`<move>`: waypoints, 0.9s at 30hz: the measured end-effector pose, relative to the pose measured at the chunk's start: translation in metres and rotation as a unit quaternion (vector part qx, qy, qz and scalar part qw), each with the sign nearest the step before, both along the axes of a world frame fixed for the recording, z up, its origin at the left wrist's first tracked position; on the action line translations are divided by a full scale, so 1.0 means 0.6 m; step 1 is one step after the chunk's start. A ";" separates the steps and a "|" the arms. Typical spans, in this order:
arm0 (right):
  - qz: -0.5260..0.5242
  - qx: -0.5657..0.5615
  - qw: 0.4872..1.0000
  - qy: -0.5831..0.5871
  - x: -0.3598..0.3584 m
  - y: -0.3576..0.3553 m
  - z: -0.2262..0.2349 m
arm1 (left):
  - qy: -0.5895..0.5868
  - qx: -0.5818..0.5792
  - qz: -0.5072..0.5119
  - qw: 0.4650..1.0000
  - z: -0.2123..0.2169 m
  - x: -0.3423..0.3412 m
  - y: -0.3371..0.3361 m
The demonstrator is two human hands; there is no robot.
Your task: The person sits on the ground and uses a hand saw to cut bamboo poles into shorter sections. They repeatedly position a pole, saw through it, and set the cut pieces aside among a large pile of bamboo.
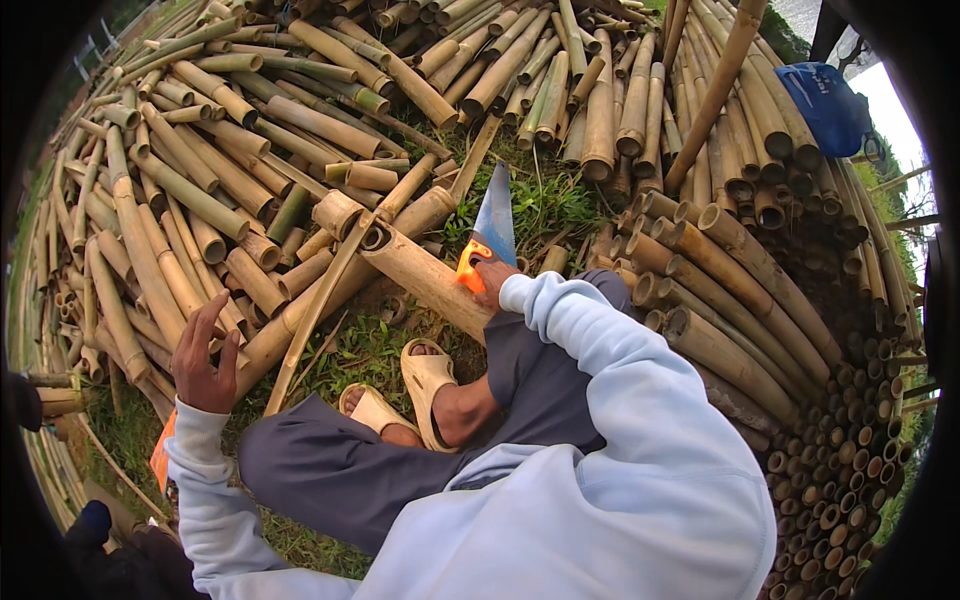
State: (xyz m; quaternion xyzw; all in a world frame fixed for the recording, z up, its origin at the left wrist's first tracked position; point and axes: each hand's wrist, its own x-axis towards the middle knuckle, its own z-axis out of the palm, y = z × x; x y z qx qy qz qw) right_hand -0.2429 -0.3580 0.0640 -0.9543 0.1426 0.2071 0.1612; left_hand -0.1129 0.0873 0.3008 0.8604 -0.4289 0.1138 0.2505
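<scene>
Outdoors, on patchy grass (545, 205), hemmed in by bamboo: a loose heap of cut lengths (200, 160) sprawls from 9 o'clock to 12 o'clock, and a neater stack of poles (790, 330) runs down the 3 o'clock side, hollow ends facing out. A blue bag (825, 105) sits up at 1 o'clock.

Dead centre, the right hand (490, 280) is wrapped tight around the orange grip of a handsaw (494, 215), its flat grey-blue blade rising toward 12 o'clock. The blade stands right beside the bamboo section (425, 278), a thick tan tube with an open dark mouth at its upper left end, lying across the ground just above 2 sandalled feet (425, 385). Whether the teeth are biting in, I cannot tell.

Over at 8 o'clock the left hand (205, 355) is spread wide, fingers splayed, holding nothing, hovering beside a long thin split strip (330, 300).

Risks, as I judge them: that round, smooth tube could roll, since neither hand pins it. A slipping blade would travel toward the toes, bare in open beige sandals. The cut ends look hard-edged and splintery, too.
</scene>
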 end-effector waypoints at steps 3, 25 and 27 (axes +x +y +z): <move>-0.055 -0.026 0.994 -0.096 0.001 -0.026 0.083 | -0.027 -0.017 0.024 0.999 0.020 -0.035 0.089; -0.035 -0.172 0.975 -0.136 -0.178 -0.094 -0.105 | -0.053 0.069 -0.140 0.986 -0.161 0.240 -0.353; -0.092 -0.079 0.992 0.026 -0.157 -0.084 -0.108 | 0.008 0.083 -0.178 0.980 -0.265 0.210 -0.404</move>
